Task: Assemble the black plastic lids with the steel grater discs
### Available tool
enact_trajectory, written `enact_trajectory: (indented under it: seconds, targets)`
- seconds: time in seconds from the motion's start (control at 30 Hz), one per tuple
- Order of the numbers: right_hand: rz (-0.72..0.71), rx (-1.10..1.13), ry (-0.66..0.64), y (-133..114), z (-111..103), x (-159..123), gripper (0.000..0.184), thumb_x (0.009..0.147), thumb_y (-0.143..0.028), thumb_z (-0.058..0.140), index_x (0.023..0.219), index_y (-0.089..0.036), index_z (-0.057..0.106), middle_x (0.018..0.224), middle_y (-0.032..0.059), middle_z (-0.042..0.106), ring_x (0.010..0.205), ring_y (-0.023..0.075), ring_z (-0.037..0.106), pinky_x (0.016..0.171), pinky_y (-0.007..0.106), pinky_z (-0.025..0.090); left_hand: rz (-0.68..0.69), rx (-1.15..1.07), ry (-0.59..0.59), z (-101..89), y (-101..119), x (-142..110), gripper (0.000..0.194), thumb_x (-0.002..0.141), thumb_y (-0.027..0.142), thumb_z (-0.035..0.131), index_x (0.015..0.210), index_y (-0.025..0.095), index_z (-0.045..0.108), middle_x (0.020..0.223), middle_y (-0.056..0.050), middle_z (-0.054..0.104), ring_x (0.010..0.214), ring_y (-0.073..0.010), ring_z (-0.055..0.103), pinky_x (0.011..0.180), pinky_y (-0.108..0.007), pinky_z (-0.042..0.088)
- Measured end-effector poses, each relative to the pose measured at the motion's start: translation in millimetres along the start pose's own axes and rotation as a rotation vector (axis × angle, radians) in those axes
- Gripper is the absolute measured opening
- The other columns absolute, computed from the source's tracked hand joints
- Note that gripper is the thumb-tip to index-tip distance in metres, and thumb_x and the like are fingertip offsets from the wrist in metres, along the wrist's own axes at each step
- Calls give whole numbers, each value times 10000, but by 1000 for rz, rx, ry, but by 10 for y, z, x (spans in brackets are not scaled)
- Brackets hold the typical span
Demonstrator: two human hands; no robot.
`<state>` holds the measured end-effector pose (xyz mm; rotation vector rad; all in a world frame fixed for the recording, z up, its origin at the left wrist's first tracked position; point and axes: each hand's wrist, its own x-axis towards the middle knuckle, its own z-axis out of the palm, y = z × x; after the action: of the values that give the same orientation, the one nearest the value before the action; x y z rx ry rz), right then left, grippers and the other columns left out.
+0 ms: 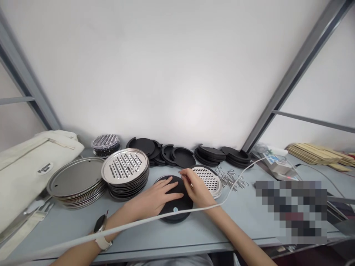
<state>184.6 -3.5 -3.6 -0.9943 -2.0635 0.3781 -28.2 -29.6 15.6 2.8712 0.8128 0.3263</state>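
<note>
A round black disc point(180, 205) with a small pale blue sticker lies on the table in front of me. My left hand point(161, 195) rests flat across its left side, fingers spread. At the disc's upper right edge, my right hand point(194, 184) has thumb and fingers pinched on a small metal wire hook point(179, 172), mostly hidden by the fingers. Just behind the right hand is a round metal grater plate point(207, 180) with many holes. A loose pile of wire hooks point(231, 179) lies right of it.
Stacked grater plates point(126, 166) and plain metal discs point(77, 177) stand left, beside a cream bag point(36, 166). Black round holders point(183, 157) line the wall. A white cable point(133, 223) crosses over both forearms. Wooden boards point(310, 153) lie far right.
</note>
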Motion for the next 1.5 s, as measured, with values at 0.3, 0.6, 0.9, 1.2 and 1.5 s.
enact_trajectory:
  seconds: [0.3,0.6,0.9,1.2,1.5]
  targets:
    - [55,154,-212,216,89,384,126,928,-166,405,966,-211,516,856,12,617,737,137,589,674,235,437,16,-14,62,44,-75,28,485,873,76,477,1316,271,492,1378,-62,481,1304,-270,390,1053,-457,365]
    - [148,228,-248,258,142,421,183,929,-196,446,944,-200,628,880,34,595,741,133,574,673,230,450,-43,42,103,94,-6,140,387,900,249,517,1284,212,496,1260,-81,540,1199,-259,456,988,-409,398]
    - [179,319,-250,260,138,364,213,942,-166,426,1035,-220,610,939,35,611,892,145,598,809,240,464,33,191,341,343,-144,256,272,969,330,433,1170,217,577,1078,-59,604,990,-199,537,906,-329,404]
    - [181,315,-160,299,121,345,183,911,-137,443,920,-233,599,881,32,630,869,173,599,784,277,473,47,130,334,343,-87,195,227,956,242,446,1110,169,595,1044,-63,624,940,-194,556,908,-338,417]
    - [209,337,-162,320,156,343,190,858,-102,496,884,-235,629,855,22,662,846,177,625,769,279,488,66,160,296,277,-98,188,225,905,120,461,1089,122,591,920,-88,628,894,-200,571,837,-337,480]
